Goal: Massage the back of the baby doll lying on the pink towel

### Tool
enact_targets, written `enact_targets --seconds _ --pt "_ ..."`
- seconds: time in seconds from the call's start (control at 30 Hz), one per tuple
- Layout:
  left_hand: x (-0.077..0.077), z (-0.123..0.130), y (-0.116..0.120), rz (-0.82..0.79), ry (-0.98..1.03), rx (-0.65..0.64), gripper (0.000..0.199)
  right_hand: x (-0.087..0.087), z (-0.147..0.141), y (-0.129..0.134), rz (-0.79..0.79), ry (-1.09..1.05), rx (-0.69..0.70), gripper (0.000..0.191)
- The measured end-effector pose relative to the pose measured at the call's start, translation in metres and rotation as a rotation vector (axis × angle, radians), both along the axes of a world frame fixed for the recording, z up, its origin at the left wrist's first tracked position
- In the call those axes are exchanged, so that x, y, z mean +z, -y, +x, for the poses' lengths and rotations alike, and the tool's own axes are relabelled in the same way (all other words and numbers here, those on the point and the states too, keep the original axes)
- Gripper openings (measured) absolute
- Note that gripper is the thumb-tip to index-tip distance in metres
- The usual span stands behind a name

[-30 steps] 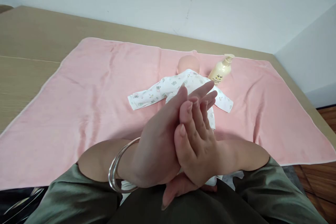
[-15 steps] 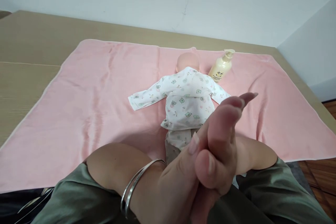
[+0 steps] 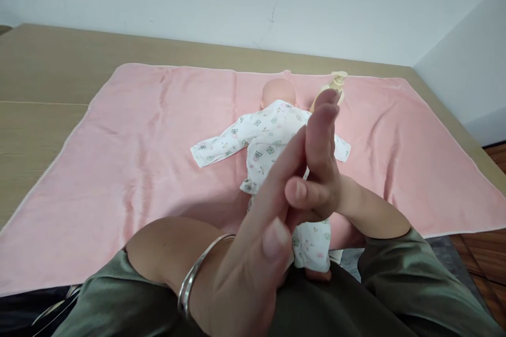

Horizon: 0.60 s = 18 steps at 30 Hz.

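Note:
My left hand, with silver bangles at its wrist, is raised in front of me with its fingers stretched out. Its palm lies against the palm of my right hand, whose fingers are also extended, thumb sticking out to the left. No object shows between them. Behind and below the hands lies a baby doll in a white printed shirt and matching trousers, its arms spread. Part of its body is hidden by my hands. Beyond my fingertips is a cream pump bottle, mostly covered by them.
A pink blanket with a few creases is spread under the doll on a wooden table. A white wall stands behind the table. Brown wooden flooring shows at the right.
My hands have slid against each other and straightened, fingertips now pointing more upward. They cover more of the bottle and shirt, while the doll's trousers show more below. The doll stays put.

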<state>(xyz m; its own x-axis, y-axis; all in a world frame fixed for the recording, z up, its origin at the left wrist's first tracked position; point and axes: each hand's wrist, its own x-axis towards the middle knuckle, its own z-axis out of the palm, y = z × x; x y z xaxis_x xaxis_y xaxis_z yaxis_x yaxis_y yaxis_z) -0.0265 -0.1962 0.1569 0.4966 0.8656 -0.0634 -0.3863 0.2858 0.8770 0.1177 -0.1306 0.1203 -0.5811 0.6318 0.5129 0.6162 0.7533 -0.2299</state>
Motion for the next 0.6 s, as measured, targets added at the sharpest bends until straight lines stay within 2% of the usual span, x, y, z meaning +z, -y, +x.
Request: enact_targets --seconds 0.03,0.07,0.1,0.17,0.23,0.3,0.37,0.4,0.5,0.6 --pt "-0.001 0.0 -0.006 0.023 -0.003 0.025 0.051 0.002 0.007 -0.006 0.122 -0.046 0.049 0.059" --pt "-0.004 0.0 -0.015 0.064 -0.007 0.053 0.048 0.004 0.012 -0.012 0.175 -0.079 0.049 0.057" --pt "-0.009 0.002 -0.026 0.113 -0.019 0.106 0.049 0.005 0.017 -0.018 0.164 -0.106 -0.003 0.057" --pt "-0.026 0.009 -0.057 0.29 -0.037 0.272 0.045 0.001 0.021 -0.031 0.003 -0.149 -0.166 0.057" --pt "-0.049 0.016 -0.094 0.416 -0.162 0.418 0.042 -0.011 0.02 -0.047 -0.211 -0.211 -0.288 0.063" --pt "-0.071 0.021 -0.131 0.413 -0.349 0.489 0.046 -0.03 0.018 -0.065 -0.371 -0.28 -0.286 0.065" --pt "-0.092 0.022 -0.159 0.322 -0.476 0.565 0.047 -0.05 0.016 -0.082 -0.433 -0.182 -0.259 0.063" --pt "-0.1 0.021 -0.168 0.314 -0.52 0.586 0.045 -0.059 0.016 -0.089 -0.428 -0.122 -0.239 0.061" --pt "-0.122 0.017 -0.181 0.442 -0.579 0.548 0.044 -0.075 0.02 -0.102 -0.359 0.01 -0.177 0.057" --pt "-0.138 0.015 -0.181 0.591 -0.616 0.567 0.042 -0.077 0.024 -0.103 -0.344 0.037 -0.289 0.058"
